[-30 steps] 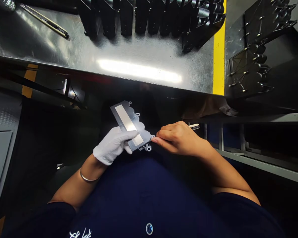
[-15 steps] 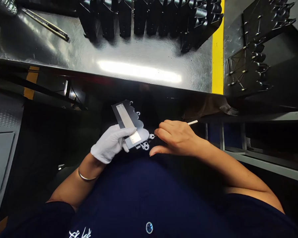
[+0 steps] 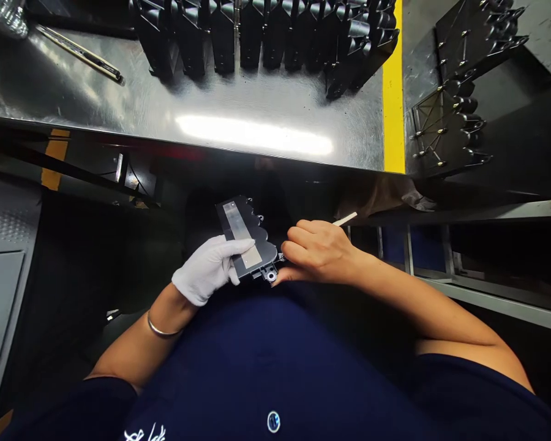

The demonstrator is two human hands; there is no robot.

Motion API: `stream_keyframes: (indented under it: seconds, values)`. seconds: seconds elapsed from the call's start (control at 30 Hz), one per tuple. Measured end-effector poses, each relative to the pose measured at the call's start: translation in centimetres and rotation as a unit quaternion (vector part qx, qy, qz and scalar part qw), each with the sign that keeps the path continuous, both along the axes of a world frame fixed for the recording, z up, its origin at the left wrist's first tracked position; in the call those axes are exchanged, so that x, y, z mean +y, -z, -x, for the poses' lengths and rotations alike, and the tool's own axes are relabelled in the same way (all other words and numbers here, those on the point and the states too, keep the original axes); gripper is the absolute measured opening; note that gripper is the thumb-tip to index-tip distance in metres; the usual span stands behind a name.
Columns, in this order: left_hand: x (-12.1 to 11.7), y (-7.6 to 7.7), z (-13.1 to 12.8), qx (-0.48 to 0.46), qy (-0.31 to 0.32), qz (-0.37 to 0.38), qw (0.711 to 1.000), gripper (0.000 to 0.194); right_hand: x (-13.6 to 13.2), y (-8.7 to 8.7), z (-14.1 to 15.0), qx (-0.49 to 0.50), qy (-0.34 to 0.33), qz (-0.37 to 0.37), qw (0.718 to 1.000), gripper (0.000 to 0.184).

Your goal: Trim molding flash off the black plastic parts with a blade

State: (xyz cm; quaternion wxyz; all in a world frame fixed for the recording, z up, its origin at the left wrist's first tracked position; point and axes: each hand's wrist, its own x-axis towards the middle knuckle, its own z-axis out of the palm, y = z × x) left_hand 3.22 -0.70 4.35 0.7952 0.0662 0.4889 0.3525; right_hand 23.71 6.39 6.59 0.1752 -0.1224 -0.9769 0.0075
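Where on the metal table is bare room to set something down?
On the metal table, between the row of black parts, near edge, thin tool and yellow tape. Crowded: that row, and the black pieces past the tape.

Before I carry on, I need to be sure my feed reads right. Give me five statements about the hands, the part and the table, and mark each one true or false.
1. The left hand wears a white glove. True.
2. The right hand is gloved too. False: it is bare.
3. The left thumb lies on the pale strip of the part. True.
4. The part rests on the table. False: the left hand holds it, off the table.
5. A pale stick juts out from behind the right hand. True.
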Motion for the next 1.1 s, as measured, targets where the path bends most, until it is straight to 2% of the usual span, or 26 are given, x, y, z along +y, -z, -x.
stream_keyframes:
  seconds: [0.2,0.37,0.53,0.7,0.8,0.93,1.03,1.1]
  values:
    - [0.0,-0.1,-0.4,-0.010,0.005,0.011,1.000,0.013,0.0,0.1,-0.2,0.017,-0.042,0.026,0.999,0.054]
    - [0.2,-0.3,-0.4,-0.019,0.005,0.002,1.000,0.018,0.0,0.2,-0.1,0.016,0.007,0.007,1.000,0.058]
    - [0.1,0.0,-0.3,-0.012,0.013,0.005,1.000,0.016,-0.1,0.5,-0.2,0.001,-0.015,0.012,1.000,0.061]
    - [0.1,0.2,-0.3,-0.035,-0.008,0.014,0.999,0.015,0.1,0.4,-0.4,0.077,0.009,0.002,0.997,0.061]
    - [0.3,-0.1,-0.3,-0.057,-0.030,0.032,0.997,0.010,0.0,0.5,-0.5,0.095,0.022,0.043,0.994,0.053]
    - [0.6,-0.3,-0.3,-0.108,-0.059,0.078,0.989,0.014,-0.6,1.3,-0.5,0.086,-0.017,0.109,0.990,0.041]
    - [0.8,0.1,0.2,-0.151,-0.036,0.109,0.982,0.022,-0.9,1.7,-0.5,0.103,-0.038,0.129,0.986,0.034]
    - [0.7,0.2,0.7,-0.166,0.006,0.111,0.980,0.027,-0.7,1.5,-0.4,0.134,-0.032,0.136,0.981,0.041]
